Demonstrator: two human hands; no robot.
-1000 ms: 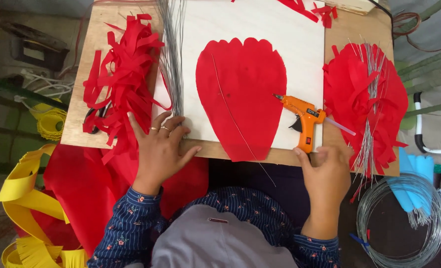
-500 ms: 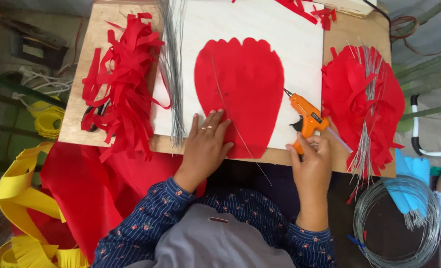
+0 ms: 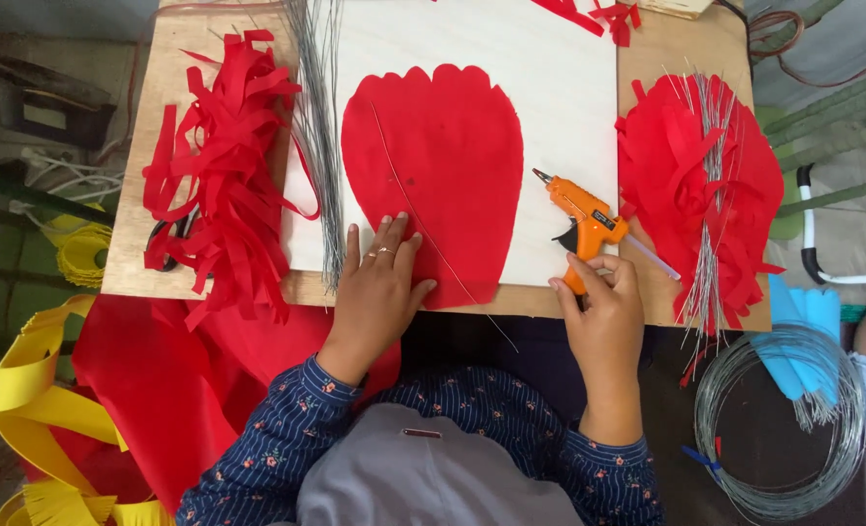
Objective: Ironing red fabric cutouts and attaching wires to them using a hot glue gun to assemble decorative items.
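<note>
Large red petal-shaped paper cutout with a scalloped top edge [image 3: 433,175]: lies flat on a pale rectangular board [image 3: 560,88], which sits on the brown wooden worktop [image 3: 160,88]. A thin grey wire [image 3: 423,229] runs lengthwise down the petal and overhangs the near worktop edge.

Left hand [image 3: 379,287]: flat, fingers spread, pressing the lower left part of the petal beside the wire. Holds nothing.

Right hand [image 3: 603,307]: fingers wrapped around the handle of an orange hot-glue gun [image 3: 579,219]. Gun is just right of the petal, nozzle pointing up-left, not touching the paper; a glue stick projects from its rear.

Near right, below the worktop: coil of grey wire [image 3: 784,429] with light blue paper pieces [image 3: 808,341] on it. Near left: yellow paper strips [image 3: 34,390] and a red sheet [image 3: 160,380].

Right of board: stack of red paper petals [image 3: 667,166] with a bundle of straight cut wires [image 3: 711,214] across it. Left of board: second bundle of straight wires [image 3: 321,146], then a heap of red paper strips [image 3: 224,166].
</note>
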